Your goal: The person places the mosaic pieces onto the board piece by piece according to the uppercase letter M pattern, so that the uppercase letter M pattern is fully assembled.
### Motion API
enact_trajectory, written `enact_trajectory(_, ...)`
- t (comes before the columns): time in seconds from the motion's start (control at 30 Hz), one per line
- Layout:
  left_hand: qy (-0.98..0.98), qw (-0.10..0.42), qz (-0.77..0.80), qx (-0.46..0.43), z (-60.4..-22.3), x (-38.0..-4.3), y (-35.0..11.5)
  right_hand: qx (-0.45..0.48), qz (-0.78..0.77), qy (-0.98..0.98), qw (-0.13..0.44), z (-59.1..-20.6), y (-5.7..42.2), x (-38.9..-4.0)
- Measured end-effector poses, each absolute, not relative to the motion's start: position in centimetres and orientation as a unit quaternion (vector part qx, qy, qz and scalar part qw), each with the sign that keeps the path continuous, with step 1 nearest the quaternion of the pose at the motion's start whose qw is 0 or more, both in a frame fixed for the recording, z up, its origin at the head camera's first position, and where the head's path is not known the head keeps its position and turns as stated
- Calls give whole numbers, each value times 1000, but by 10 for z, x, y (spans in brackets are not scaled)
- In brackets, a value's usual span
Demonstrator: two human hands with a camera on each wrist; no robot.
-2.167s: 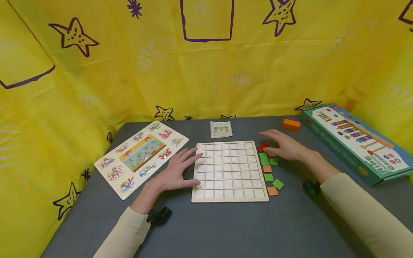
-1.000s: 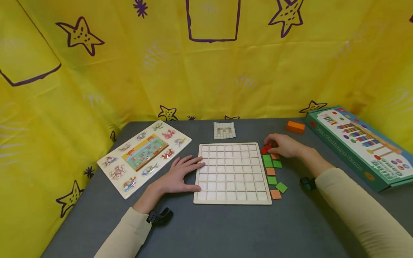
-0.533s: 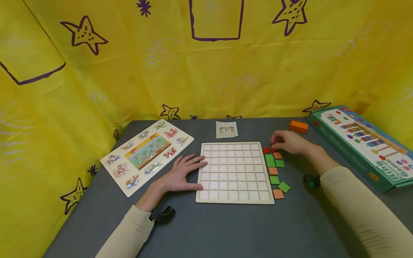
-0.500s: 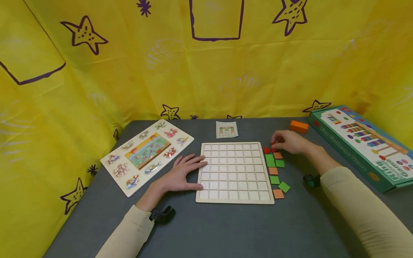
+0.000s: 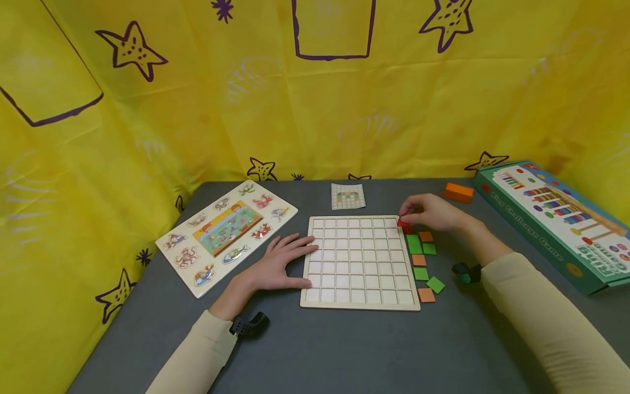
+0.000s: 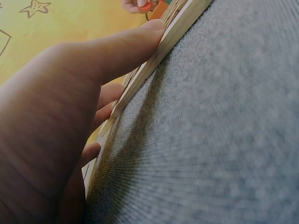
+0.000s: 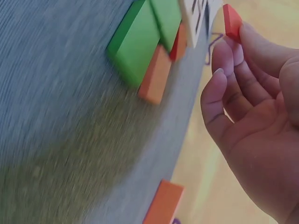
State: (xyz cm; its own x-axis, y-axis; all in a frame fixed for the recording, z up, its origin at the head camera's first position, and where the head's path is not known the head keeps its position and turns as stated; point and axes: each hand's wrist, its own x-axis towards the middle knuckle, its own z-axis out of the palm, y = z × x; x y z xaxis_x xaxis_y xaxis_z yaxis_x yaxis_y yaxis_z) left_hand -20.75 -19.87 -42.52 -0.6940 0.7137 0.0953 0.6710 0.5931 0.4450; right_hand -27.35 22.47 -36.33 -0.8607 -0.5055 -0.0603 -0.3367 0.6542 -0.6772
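A pale wooden grid board (image 5: 361, 298) lies in the middle of the dark table, its square cells bare. My left hand (image 5: 278, 266) rests along the board's left edge with fingers spread, thumb and fingertips on the rim; the left wrist view shows the thumb (image 6: 135, 44) on the edge. Between thumb and index finger my right hand (image 5: 433, 212) pinches a small red triangular tile (image 7: 231, 22), held up near the board's far right corner. Below it in the head view lies another red tile (image 5: 408, 230), partly hidden. Green tiles (image 5: 414, 244) and orange tiles (image 5: 426, 295) line the board's right side.
A small printed pattern card (image 5: 348, 196) lies behind the board. At left is a sea-animal puzzle board (image 5: 197, 284). An orange block (image 5: 459, 192) and a green Ring Challenge Game box (image 5: 546, 230) stand at the right. A yellow curtain (image 5: 315, 120) hangs behind the table.
My right hand reached down to the red tiles, pinched one and drew it to the right, then lifted it left toward the board's corner. The left hand has stayed on the board's edge.
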Motion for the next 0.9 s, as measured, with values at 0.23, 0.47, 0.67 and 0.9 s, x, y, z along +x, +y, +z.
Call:
enact_trajectory(0.23,890,47,230,391,-425,-208,-199,-237,-353,896,132,-360,196,-276)
enact_trajectory(0.47,896,52,222,380,-424,-207,-198,-239,-371,885,147,-362,166,-280)
enact_trajectory(0.67,900,55,218,374,-424,-207,-197,-276,-385,867,155,-365,139,-282)
enact_trajectory(0.9,899,47,223,375,-423,-206,-197,-303,-382,858,160,-365,111,-282)
